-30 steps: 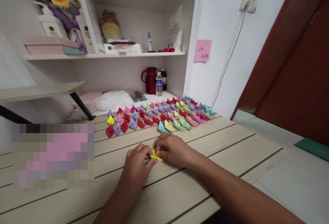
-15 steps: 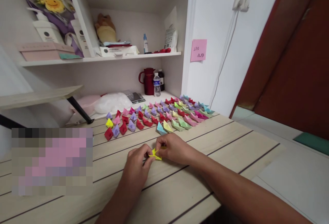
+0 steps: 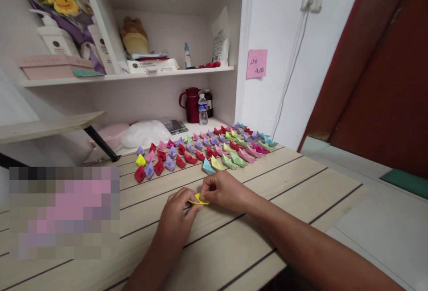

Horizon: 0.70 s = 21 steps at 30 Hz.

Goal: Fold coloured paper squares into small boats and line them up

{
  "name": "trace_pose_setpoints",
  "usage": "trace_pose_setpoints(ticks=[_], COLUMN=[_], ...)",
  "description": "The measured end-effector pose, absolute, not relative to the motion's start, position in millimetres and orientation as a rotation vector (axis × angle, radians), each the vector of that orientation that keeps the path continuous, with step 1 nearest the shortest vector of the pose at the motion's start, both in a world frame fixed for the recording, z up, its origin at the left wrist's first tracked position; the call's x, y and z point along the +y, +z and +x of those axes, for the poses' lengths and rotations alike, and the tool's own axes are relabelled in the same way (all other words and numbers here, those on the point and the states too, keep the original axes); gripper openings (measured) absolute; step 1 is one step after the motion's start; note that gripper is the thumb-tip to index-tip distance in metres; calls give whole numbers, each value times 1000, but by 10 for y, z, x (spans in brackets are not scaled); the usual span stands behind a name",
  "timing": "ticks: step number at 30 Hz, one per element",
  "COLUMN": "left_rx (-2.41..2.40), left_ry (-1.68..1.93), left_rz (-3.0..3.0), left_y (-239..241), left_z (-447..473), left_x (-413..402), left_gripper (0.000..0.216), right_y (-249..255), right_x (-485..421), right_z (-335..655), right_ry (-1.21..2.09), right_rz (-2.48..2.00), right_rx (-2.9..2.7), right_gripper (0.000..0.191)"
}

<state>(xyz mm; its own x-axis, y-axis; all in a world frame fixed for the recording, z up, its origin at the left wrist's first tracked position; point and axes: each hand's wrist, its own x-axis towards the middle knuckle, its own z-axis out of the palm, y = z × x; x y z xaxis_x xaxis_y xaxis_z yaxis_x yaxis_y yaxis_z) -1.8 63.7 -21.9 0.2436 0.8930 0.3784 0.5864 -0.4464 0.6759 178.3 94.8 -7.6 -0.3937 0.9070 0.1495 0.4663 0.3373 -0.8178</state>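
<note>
A small yellow paper boat point(image 3: 201, 200) is pinched between my two hands, just above the slatted wooden table point(image 3: 240, 237). My left hand point(image 3: 182, 208) grips its left end between thumb and fingers. The fingers of my right hand point(image 3: 222, 191) close on its right side, partly covering it. Just beyond my hands stand a light blue paper boat point(image 3: 208, 166) and a pale yellow paper boat point(image 3: 217, 163). Rows of folded paper boats in red, purple, pink and green point(image 3: 239, 159) spread across the far part of the table.
Behind the boats, a dark red jug point(image 3: 192, 106) and a water bottle point(image 3: 203, 110) stand on the lower shelf. A bag of white material point(image 3: 145, 135) lies to their left. A blurred-out patch point(image 3: 65, 213) covers the table's left side. A pink note point(image 3: 257, 64) is on the wall.
The raised middle of the yellow paper boat looks lower and flatter between my fingers. Both hands stay almost in place; the whole view has shifted slightly.
</note>
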Motion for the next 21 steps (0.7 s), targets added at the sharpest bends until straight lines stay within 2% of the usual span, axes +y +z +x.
trace_pose_setpoints(ticks=[10,17,21], left_rx=[1331,1349,1378], left_ry=[1083,1092,1119], left_rz=[1945,1773,1743], left_y=[-234,-220,-204], left_z=[-31,-26,-13], left_x=[657,659,654], left_gripper=[9,21,21], right_y=[-38,73,66], right_x=[935,894,883], right_z=[1798,1847,1844], right_ry=[962,993,1028], right_rz=[-1137,-1062,-1050], right_rx=[-2026,-2044,-2024], right_gripper=[7,40,19])
